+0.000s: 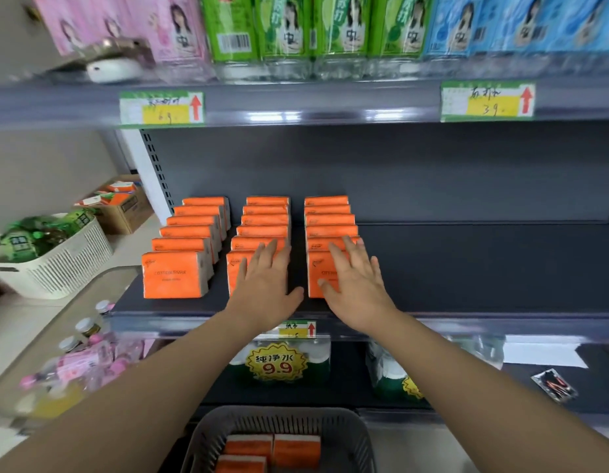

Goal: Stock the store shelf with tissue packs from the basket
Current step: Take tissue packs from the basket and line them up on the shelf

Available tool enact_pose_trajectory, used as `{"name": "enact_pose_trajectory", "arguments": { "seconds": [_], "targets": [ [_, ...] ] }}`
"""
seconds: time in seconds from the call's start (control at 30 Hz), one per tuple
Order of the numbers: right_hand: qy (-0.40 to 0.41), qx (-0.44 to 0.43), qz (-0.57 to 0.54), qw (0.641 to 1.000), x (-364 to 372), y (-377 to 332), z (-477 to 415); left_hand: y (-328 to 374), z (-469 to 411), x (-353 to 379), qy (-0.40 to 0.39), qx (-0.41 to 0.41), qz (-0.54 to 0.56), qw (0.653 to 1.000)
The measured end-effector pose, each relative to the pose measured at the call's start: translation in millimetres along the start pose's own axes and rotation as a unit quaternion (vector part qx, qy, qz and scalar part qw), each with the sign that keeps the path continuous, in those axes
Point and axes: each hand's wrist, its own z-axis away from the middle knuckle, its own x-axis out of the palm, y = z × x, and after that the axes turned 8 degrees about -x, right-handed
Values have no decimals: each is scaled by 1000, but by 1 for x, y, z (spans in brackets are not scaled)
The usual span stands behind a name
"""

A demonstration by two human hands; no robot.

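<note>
L hand (267,285) & R hand (356,281) lying open, flat on front packs (175,274), gripping nothing; basket (359,438) at 6 o'clock.

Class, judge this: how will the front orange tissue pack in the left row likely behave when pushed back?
The front pack probably feels light and soft: printed "cotton tissue". Its glossy wrap may slide easily on the shelf. Standing upright on a narrow base, it may tip.

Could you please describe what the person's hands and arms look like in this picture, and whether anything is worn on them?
Both arms are bare from the bottom edge of the picture up to the wrists, with no sleeves in view. The left hand and the right hand wear no gloves, and no rings, watch or bracelets show. The nails look short and unpainted, though slight blur limits the detail.
</note>
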Motion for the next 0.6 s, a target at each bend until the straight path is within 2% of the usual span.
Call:
{"name": "enact_pose_trajectory", "arguments": {
  "seconds": [0.2, 0.4, 0.6],
  "targets": [
    [-24, -2, 23, 999, 13, -25, 16, -18, 34, -2, 24, 2, -102, 995],
    [-66, -19, 33, 997, 36, -41, 34, -35, 69, 6, 17, -12, -124, 992],
    [-99, -29, 41, 994, 69, -52, 55, -62, 105, 31, -22, -29, -138, 990]
  ]
}}
